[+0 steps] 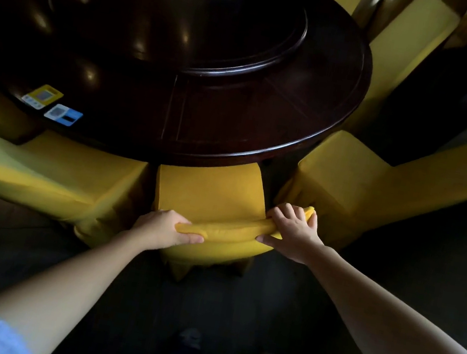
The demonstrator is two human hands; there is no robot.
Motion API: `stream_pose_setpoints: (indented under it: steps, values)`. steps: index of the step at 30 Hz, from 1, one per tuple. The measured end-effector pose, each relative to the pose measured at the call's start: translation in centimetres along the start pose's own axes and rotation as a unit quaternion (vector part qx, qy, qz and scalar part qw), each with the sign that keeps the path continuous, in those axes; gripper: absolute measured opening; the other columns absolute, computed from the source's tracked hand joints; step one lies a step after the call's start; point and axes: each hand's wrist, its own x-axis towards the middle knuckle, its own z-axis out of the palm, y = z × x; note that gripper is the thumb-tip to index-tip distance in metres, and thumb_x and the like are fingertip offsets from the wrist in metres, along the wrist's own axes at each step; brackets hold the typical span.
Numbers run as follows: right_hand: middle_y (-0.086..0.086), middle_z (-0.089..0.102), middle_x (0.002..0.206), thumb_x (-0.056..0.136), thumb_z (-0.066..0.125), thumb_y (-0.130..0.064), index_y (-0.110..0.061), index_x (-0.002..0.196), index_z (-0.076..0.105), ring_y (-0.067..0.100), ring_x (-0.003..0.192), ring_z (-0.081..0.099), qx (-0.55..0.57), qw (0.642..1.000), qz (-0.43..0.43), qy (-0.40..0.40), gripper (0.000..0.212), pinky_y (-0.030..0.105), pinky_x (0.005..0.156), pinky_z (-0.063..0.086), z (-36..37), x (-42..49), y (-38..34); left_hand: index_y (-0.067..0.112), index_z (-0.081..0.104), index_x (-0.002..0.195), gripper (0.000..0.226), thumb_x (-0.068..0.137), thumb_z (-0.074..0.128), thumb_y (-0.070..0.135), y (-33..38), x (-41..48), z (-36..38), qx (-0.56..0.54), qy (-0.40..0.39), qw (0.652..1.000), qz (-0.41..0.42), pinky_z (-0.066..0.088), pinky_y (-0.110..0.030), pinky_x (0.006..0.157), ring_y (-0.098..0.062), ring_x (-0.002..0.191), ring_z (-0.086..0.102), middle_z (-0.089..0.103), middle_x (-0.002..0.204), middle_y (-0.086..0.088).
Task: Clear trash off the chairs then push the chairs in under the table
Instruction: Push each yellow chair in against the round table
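- A round dark wooden table [121, 63] fills the upper part of the view, with a raised round turntable [253, 24] set on its top toward the far right.
- Two small cards lie side by side near the table's near-left edge: a yellow card [42, 96] and a blue-and-white card [63, 114].
- The middle chair [207, 194], in a yellow cover, stands at the table's near edge, the front of its seat under the rim.
- The left hand [165, 228] is closed around the left end of this chair's top rail, thumb on the near side, fingers over the far side.
- The right hand [291, 229] clasps the rail's right end the same way, fingers curled over the cover.
- Nothing lies on the visible part of its seat.
- The left chair [40, 170] stands just beside it at the same edge.
- The right chair [380, 187] stands at the table's right edge, close to the right hand.
- More yellow-covered chairs [413, 37] ring the far side.
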Motion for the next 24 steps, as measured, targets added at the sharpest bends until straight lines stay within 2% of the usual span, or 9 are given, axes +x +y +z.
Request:
stream_pose_setpoints:
  steps: [2, 4, 9, 12, 14, 18, 24]
  values:
    - [0.001, 0.034, 0.133, 0.079, 0.048, -0.071, -0.029, 0.129, 0.036, 0.028, 0.132, 0.025, -0.006, 1.0, 0.001, 0.01, 0.067, 0.068, 0.107, 0.009, 0.2, -0.1, -0.1, 0.036, 0.061, 0.119, 0.107, 0.038, 0.034, 0.101, 0.0, 0.1, 0.0, 0.009, -0.004, 1.0, -0.007, 0.047, -0.03, 0.077, -0.018, 0.102, 0.06, 0.065, 0.113, 0.009]
    - [0.001, 0.034, 0.134, 0.079, 0.048, -0.07, -0.029, 0.129, 0.036, 0.028, 0.132, 0.024, -0.01, 1.0, 0.0, 0.024, 0.065, 0.068, 0.107, 0.009, 0.5, -0.4, -0.4, 0.035, 0.06, 0.121, 0.11, 0.037, 0.034, 0.101, 0.1, -0.1, 0.1, 0.023, -0.004, 1.0, -0.016, 0.045, -0.03, 0.077, -0.019, 0.105, 0.059, 0.064, 0.119, 0.006]
    - [0.002, 0.038, 0.13, 0.08, 0.049, -0.069, -0.029, 0.128, 0.037, 0.028, 0.131, 0.027, -0.002, 0.999, 0.017, 0.042, 0.063, 0.067, 0.108, 0.008, 0.4, -0.9, -0.7, 0.036, 0.064, 0.114, 0.099, 0.043, 0.036, 0.099, 0.5, -0.2, -0.5, 0.019, -0.032, 0.999, -0.004, 0.052, -0.033, 0.08, -0.014, 0.091, 0.061, 0.068, 0.101, 0.011]
    - [0.001, 0.041, 0.124, 0.081, 0.048, -0.068, -0.027, 0.126, 0.039, 0.027, 0.125, 0.032, 0.002, 0.998, 0.023, 0.055, 0.062, 0.065, 0.11, 0.007, 0.7, -1.1, -0.6, 0.037, 0.064, 0.114, 0.102, 0.043, 0.029, 0.1, 0.3, -0.2, -0.4, 0.031, -0.024, 0.999, 0.013, 0.049, -0.029, 0.072, -0.012, 0.087, 0.061, 0.067, 0.096, 0.012]
    - [0.001, 0.042, 0.123, 0.082, 0.049, -0.067, -0.026, 0.125, 0.039, 0.026, 0.124, 0.032, 0.01, 0.998, 0.025, 0.064, 0.06, 0.065, 0.11, 0.007, 0.8, -1.4, -0.8, 0.035, 0.062, 0.119, 0.106, 0.044, 0.025, 0.101, 0.2, -0.2, -0.4, 0.038, -0.021, 0.999, 0.017, 0.046, -0.028, 0.07, -0.013, 0.09, 0.061, 0.067, 0.101, 0.01]
    - [0.002, 0.041, 0.127, 0.082, 0.049, -0.067, -0.025, 0.127, 0.039, 0.026, 0.129, 0.029, 0.021, 0.997, 0.04, 0.069, 0.062, 0.063, 0.111, 0.005, 0.4, -2.0, -1.2, 0.03, 0.055, 0.127, 0.105, 0.051, 0.026, 0.097, 0.4, 0.0, -0.5, 0.058, -0.039, 0.997, 0.016, 0.049, -0.034, 0.086, -0.019, 0.106, 0.059, 0.064, 0.12, 0.003]
    - [0.001, 0.043, 0.126, 0.082, 0.052, -0.064, -0.024, 0.127, 0.042, 0.025, 0.13, 0.03, 0.045, 0.995, 0.03, 0.082, 0.061, 0.062, 0.113, 0.003, 0.6, -2.3, -1.2, 0.034, 0.057, 0.124, 0.101, 0.053, 0.023, 0.097, 0.4, 0.4, -0.5, 0.095, -0.041, 0.994, 0.019, 0.047, -0.029, 0.077, -0.02, 0.105, 0.061, 0.066, 0.117, 0.003]
